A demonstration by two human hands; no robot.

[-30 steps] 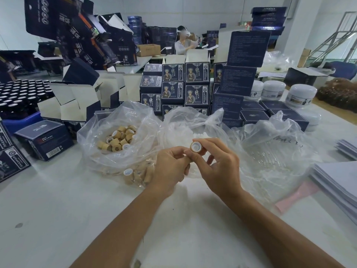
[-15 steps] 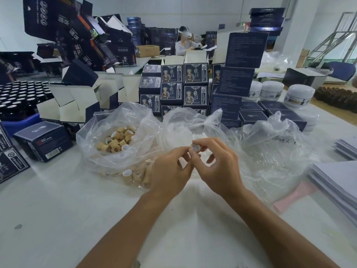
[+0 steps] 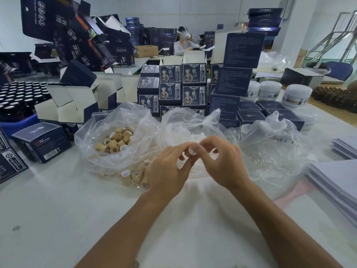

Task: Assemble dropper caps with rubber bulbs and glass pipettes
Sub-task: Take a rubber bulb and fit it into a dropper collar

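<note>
Both hands meet over the white table, in front of three clear plastic bags. My left hand (image 3: 170, 171) and my right hand (image 3: 222, 161) pinch one small dropper cap (image 3: 192, 150) between their fingertips; only its white open end shows. The left bag (image 3: 108, 151) holds several tan wood-look caps (image 3: 116, 140). White rubber bulbs (image 3: 195, 138) fill the middle bag. Glass pipettes (image 3: 270, 159) lie in the right bag (image 3: 274, 147).
Dark blue boxes (image 3: 179, 88) stand stacked behind the bags, with open cartons (image 3: 67, 105) and dark bottles (image 3: 17, 97) at left. White jars (image 3: 295, 95) and a paper stack (image 3: 336, 178) are at right. Another person (image 3: 183, 43) sits at a far table.
The cap has turned between the fingers; its white opening faced the camera a second ago and now shows less. Both hands shifted slightly but stay together.
</note>
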